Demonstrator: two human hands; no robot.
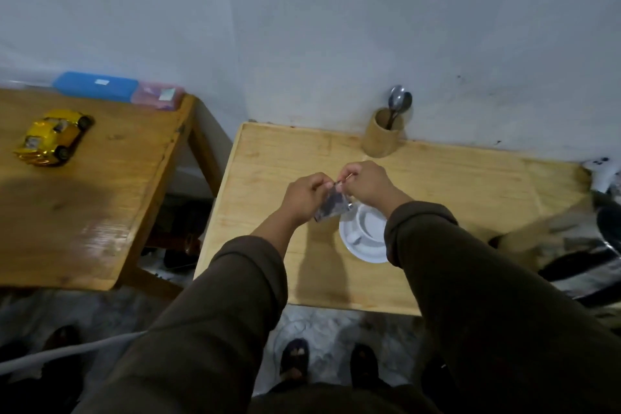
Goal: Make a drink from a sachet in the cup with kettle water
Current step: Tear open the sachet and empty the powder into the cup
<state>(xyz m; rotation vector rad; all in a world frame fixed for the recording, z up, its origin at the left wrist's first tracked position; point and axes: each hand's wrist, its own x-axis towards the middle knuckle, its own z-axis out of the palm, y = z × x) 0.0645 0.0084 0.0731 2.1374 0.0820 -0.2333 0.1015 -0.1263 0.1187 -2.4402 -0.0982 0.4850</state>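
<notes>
A small dark sachet hangs between both hands above the light wooden table. My left hand pinches its top left corner, and my right hand pinches the top edge beside it. Just below and to the right, a white cup stands on a white saucer; my right forearm covers part of both. At the table's right edge lies a shiny metal kettle, only partly in view.
A wooden holder with two metal spoons stands at the back by the wall. A second wooden table to the left carries a yellow toy car, a blue box and a pink box. My feet show below.
</notes>
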